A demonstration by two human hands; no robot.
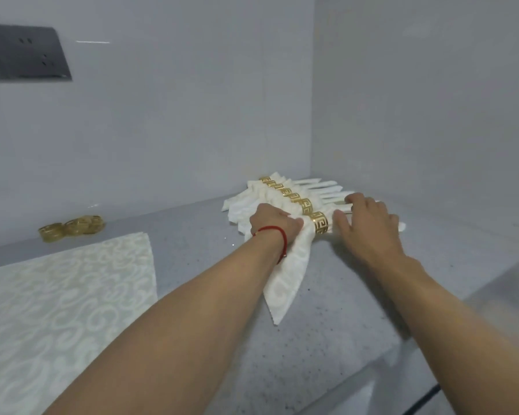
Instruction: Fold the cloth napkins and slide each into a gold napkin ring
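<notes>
A row of several folded white napkins (252, 202), each in a gold ring (294, 197), lies at the back right of the grey counter (327, 310). The nearest napkin (285, 283) wears a gold ring (319, 223) and its wide end fans toward me. My left hand (271, 221), with a red cord at the wrist, grips this napkin just left of the ring. My right hand (369, 223) rests on its narrow end right of the ring, fingers spread over the cloth.
A stack of flat patterned napkins (60, 310) lies at the left front. Loose gold rings (72, 227) sit by the back wall at the left. A dark plate (21, 53) hangs on the wall. The counter's edge (372, 372) runs at the lower right.
</notes>
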